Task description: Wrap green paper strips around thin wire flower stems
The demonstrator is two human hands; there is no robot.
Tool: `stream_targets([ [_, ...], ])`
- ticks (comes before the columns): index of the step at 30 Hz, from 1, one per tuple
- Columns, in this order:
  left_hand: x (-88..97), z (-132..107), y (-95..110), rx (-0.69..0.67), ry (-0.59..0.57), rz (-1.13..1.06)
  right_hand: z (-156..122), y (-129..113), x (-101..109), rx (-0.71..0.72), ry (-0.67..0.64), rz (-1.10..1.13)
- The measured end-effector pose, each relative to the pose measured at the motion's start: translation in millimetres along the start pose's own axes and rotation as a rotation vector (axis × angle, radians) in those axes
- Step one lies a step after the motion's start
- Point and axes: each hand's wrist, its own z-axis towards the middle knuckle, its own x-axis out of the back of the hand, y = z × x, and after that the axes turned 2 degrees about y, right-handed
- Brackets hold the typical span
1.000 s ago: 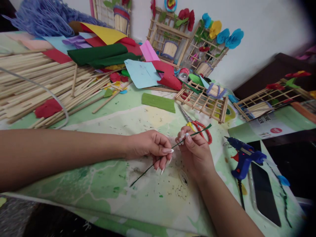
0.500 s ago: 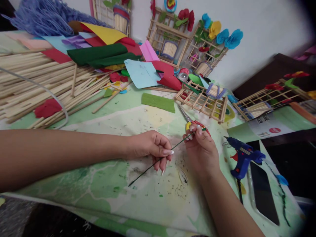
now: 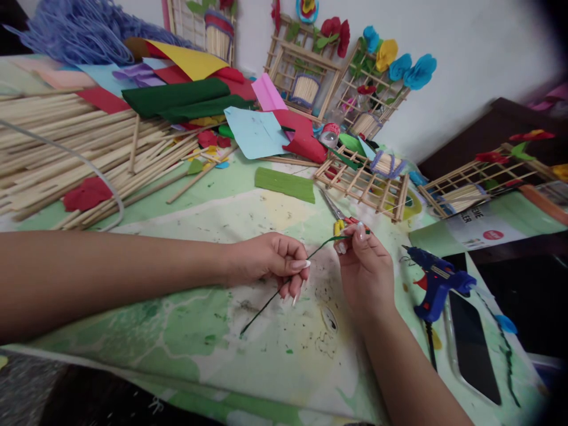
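Observation:
A thin wire wrapped in dark green paper (image 3: 265, 307) runs slantwise between my two hands above the table. My left hand (image 3: 284, 266) pinches it between thumb and fingers, and its lower end sticks out below that hand. At the upper end my right hand (image 3: 366, 269) is closed on it, thumb against forefinger. The stem bends slightly between the hands. Past my right fingertips a thin, pale bare end of wire seems to stick out. Just behind my right hand lie scissors (image 3: 338, 214) with red and yellow handles, partly hidden by the fingers.
A blue glue gun (image 3: 437, 278) and a phone (image 3: 474, 349) lie at the right. A strip of green crepe paper (image 3: 284, 184) and a stick lattice (image 3: 361, 183) lie ahead. Wooden sticks (image 3: 53, 154) cover the left; paper flowers on lattices (image 3: 306, 65) lean against the wall.
The green-wrapped stem has gone from straight to bent near my right fingers, and its lower end has shifted slightly right. My right hand has turned a little; my left barely moved.

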Motion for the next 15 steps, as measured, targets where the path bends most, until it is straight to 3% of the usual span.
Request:
stream_targets([
  [6, -0.9, 0.0, 1.7, -0.006, 0.041, -0.009, -2.4, -3.1, -1.4, 0.024, 0.013, -0.006],
  [11, -2.2, -0.3, 2.1, -0.013, 0.035, -0.013, -2.4, -5.5, -1.7, -0.085, -0.159, 0.084],
  [15, -0.1, 0.3, 1.5, -0.016, 0.009, -0.025, -5.1, -1.5, -3.5, -0.266, -0.324, 0.082],
])
